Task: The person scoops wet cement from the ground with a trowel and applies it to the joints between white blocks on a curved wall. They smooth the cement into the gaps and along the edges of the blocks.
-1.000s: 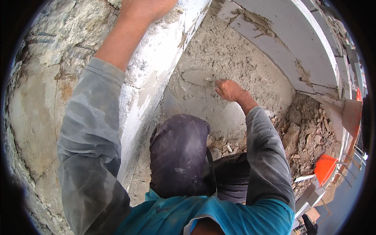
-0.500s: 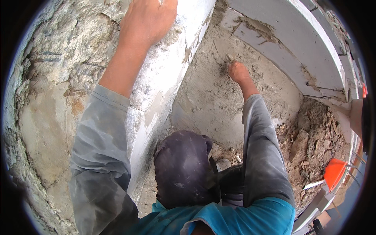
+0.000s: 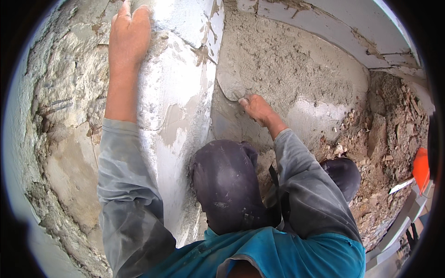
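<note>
My right hand point(image 3: 259, 110) is closed on the handle of a trowel. The trowel's rounded blade point(image 3: 227, 85) lies against the grey wet mortar point(image 3: 292, 60), close to the corner beside the white block wall point(image 3: 174, 88). My left hand point(image 3: 130, 34) is up at the far left, resting along the rough edge of that wall. Its thumb and a finger are apart; the fingertips reach the top of the picture and show only in part. The mortar is smoother near the trowel and lumpy farther right.
Broken rough masonry point(image 3: 69, 92) runs along the left. A low white block wall point(image 3: 324, 23) curves across the far right. Loose rubble and soil point(image 3: 384, 134) lie to the right, with an orange object point(image 3: 421, 169) beyond. My knee point(image 3: 227, 180) is between my arms.
The trowel in my right hand has moved left and nearer, toward the white wall. My left hand sits farther left in the picture. The whole view has shifted.
</note>
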Tool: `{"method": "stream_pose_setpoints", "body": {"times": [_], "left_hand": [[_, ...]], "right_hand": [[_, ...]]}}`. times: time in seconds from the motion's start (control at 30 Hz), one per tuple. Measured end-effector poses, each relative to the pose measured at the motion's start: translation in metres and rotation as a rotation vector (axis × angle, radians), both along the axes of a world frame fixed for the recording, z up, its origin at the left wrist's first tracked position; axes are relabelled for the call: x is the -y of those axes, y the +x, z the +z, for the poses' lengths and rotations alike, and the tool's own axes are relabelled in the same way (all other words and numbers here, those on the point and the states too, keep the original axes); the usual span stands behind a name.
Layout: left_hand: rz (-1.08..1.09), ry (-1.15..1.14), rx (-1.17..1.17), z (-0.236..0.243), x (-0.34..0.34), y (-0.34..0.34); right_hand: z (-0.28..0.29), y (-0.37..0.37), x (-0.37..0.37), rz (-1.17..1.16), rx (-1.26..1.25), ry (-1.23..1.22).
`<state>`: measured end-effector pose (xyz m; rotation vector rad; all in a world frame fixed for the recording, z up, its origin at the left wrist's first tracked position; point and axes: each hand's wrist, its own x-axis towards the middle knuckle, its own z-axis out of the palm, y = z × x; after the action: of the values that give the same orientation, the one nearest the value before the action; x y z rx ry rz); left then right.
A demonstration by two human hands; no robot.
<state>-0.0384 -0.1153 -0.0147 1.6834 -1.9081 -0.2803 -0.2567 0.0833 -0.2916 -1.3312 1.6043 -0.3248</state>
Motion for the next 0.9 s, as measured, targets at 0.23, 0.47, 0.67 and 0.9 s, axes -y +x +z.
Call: {"method": "stream_pose_setpoints", "body": {"times": [0.23, 0.47, 0.67, 0.9], "left_hand": [[0.008, 0.001, -0.048, -0.002, 0.006, 0.014], [0.004, 0.026, -0.081, -0.002, 0.009, 0.007], [0.004, 0.053, -0.097, 0.005, 0.0, -0.001], [0.012, 0.064, -0.142, 0.004, -0.002, -0.009]], "right_hand": [[0.031, -0.037, -0.063, -0.492, -0.277, 0.013], [0.019, -0.065, -0.098, -0.415, -0.346, 0.032], [0.025, -0.043, -0.09, -0.327, -0.107, 0.128], [0.005, 0.004, -0.067, -0.409, 0.004, 0.034]]}}
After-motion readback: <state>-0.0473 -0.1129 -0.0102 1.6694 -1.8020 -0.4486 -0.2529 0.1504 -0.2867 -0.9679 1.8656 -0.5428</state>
